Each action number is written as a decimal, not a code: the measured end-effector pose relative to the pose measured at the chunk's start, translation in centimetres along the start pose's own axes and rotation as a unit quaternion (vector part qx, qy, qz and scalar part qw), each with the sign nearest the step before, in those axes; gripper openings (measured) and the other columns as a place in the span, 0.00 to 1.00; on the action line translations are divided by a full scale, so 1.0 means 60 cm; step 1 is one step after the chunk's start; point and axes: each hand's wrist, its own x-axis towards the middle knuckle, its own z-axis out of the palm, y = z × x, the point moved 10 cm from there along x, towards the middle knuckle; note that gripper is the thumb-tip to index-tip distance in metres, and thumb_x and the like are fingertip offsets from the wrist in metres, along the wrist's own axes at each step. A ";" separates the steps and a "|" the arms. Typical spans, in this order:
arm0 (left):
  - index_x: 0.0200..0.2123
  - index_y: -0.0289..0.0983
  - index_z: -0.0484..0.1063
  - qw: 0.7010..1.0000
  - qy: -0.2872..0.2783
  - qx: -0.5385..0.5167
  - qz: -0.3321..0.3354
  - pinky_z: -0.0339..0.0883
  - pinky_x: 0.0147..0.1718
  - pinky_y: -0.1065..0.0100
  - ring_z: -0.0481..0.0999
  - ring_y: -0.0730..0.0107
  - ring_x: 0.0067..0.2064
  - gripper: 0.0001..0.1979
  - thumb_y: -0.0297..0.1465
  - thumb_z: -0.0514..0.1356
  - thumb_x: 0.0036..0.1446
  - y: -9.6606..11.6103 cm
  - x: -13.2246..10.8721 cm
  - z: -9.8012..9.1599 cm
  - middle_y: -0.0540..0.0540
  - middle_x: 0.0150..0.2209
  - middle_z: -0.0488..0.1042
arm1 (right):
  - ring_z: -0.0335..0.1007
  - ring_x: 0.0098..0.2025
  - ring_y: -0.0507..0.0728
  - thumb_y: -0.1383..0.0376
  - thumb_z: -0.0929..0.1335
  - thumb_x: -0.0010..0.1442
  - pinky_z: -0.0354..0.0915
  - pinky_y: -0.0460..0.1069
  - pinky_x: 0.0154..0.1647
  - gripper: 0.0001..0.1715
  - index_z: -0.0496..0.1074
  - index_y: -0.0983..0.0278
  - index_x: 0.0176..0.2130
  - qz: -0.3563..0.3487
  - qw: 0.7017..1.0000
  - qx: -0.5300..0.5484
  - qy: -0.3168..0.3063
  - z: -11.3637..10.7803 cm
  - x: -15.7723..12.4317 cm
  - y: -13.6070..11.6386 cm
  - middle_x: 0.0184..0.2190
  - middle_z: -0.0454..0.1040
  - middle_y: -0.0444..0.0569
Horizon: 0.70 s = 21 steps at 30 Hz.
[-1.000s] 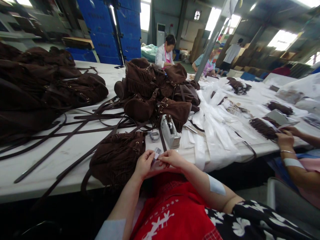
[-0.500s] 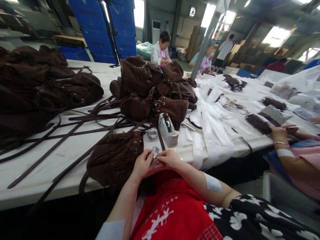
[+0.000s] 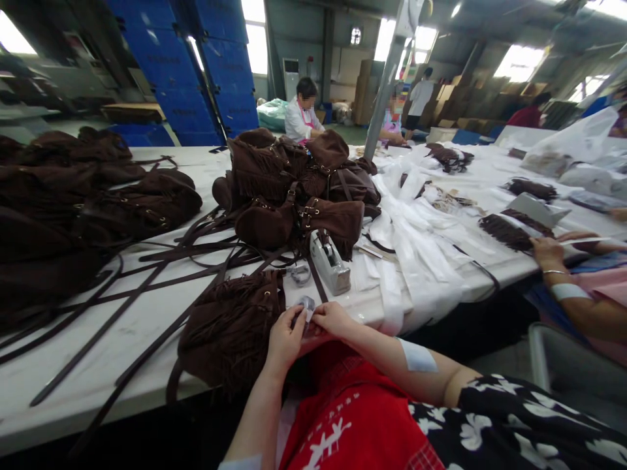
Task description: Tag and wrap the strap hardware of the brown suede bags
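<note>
Close to the table edge, my left hand (image 3: 288,331) is closed on a small grey-and-white piece (image 3: 307,305), whose exact kind I cannot make out. My right hand (image 3: 334,320) is pinched at the right side of that piece; the fingertips hide what exactly is between them. Left of my hands lies a dark brown fringed bag (image 3: 230,326) with its strap hanging over the edge. Just beyond my fingers sit a grey tape dispenser (image 3: 333,267) and a small clear roll (image 3: 298,274).
More brown bags are piled in the middle (image 3: 298,183) and at the left (image 3: 98,189), with long straps (image 3: 147,281) across the white table. White plastic bags (image 3: 421,241) lie to the right. A co-worker's hand (image 3: 547,253) is at the far right; a metal post (image 3: 385,91) rises behind.
My view has shifted slightly. The small piece has turned in my left fingers and shows more of its grey side. Both hands stay close together at it.
</note>
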 end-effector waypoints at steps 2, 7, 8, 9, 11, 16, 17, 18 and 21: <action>0.43 0.38 0.77 1.000 -0.002 0.001 0.015 0.71 0.49 0.60 0.78 0.59 0.46 0.17 0.41 0.54 0.62 0.004 0.002 -0.001 0.41 0.43 0.80 | 0.68 0.18 0.48 0.65 0.68 0.57 0.62 0.41 0.22 0.09 0.73 0.66 0.26 0.008 1.000 -0.001 0.005 0.003 0.005 0.002 0.16 0.72 0.43; 0.43 0.37 0.77 0.998 -0.011 0.024 0.055 0.70 0.52 0.56 0.77 0.58 0.49 0.17 0.39 0.53 0.63 0.036 -0.003 -0.011 0.39 0.46 0.79 | 0.66 0.15 0.48 0.69 0.67 0.57 0.61 0.41 0.18 0.04 0.73 0.67 0.33 0.019 1.000 0.011 -0.002 0.001 0.008 0.002 0.15 0.71 0.41; 0.45 0.37 0.77 0.997 -0.011 0.033 0.064 0.69 0.54 0.54 0.76 0.56 0.51 0.17 0.38 0.54 0.62 0.049 -0.009 -0.017 0.38 0.48 0.78 | 0.67 0.15 0.49 0.71 0.66 0.56 0.62 0.41 0.18 0.06 0.73 0.68 0.37 0.020 1.000 0.017 -0.005 -0.002 0.007 0.001 0.17 0.73 0.42; 0.47 0.37 0.76 0.996 -0.006 0.048 0.078 0.67 0.55 0.52 0.75 0.55 0.53 0.16 0.37 0.54 0.62 0.066 -0.018 -0.026 0.37 0.50 0.77 | 0.68 0.16 0.49 0.72 0.65 0.56 0.63 0.41 0.19 0.12 0.72 0.68 0.41 0.020 1.000 0.022 -0.006 -0.006 0.006 0.001 0.20 0.75 0.43; 0.51 0.38 0.73 0.988 0.023 0.095 0.121 0.65 0.57 0.50 0.72 0.53 0.56 0.17 0.35 0.56 0.61 0.107 -0.045 -0.054 0.36 0.54 0.74 | 0.71 0.19 0.50 0.75 0.63 0.55 0.64 0.42 0.19 0.24 0.67 0.68 0.51 0.019 0.999 0.030 -0.002 -0.019 0.002 0.002 0.26 0.78 0.45; 0.53 0.39 0.69 0.937 0.217 0.219 0.162 0.65 0.56 0.51 0.72 0.54 0.55 0.16 0.30 0.56 0.62 0.158 -0.132 -0.175 0.36 0.53 0.73 | 0.72 0.22 0.50 0.69 0.65 0.56 0.65 0.44 0.21 0.27 0.63 0.66 0.56 -0.004 1.000 0.009 0.026 -0.064 -0.020 0.011 0.39 0.78 0.51; 0.53 0.38 0.68 0.926 0.259 0.239 0.137 0.65 0.57 0.51 0.72 0.53 0.55 0.16 0.30 0.56 0.62 0.147 -0.147 -0.202 0.36 0.53 0.72 | 0.71 0.23 0.49 0.68 0.67 0.55 0.66 0.45 0.24 0.26 0.65 0.65 0.54 -0.019 0.999 -0.005 0.040 -0.074 -0.026 0.010 0.41 0.78 0.51; 0.54 0.36 0.67 0.914 0.296 0.258 0.105 0.65 0.57 0.50 0.71 0.52 0.56 0.18 0.32 0.56 0.62 0.129 -0.161 -0.228 0.34 0.54 0.72 | 0.72 0.26 0.50 0.68 0.69 0.54 0.68 0.46 0.29 0.26 0.67 0.64 0.53 -0.047 0.997 -0.028 0.062 -0.085 -0.035 0.002 0.43 0.77 0.52; 0.55 0.29 0.67 0.873 0.376 0.309 0.012 0.62 0.59 0.48 0.69 0.45 0.59 0.24 0.37 0.56 0.61 0.058 -0.208 -0.291 0.28 0.55 0.70 | 0.71 0.34 0.53 0.67 0.71 0.52 0.68 0.49 0.40 0.22 0.70 0.65 0.49 -0.176 0.964 -0.149 0.131 -0.101 -0.069 -0.049 0.41 0.76 0.51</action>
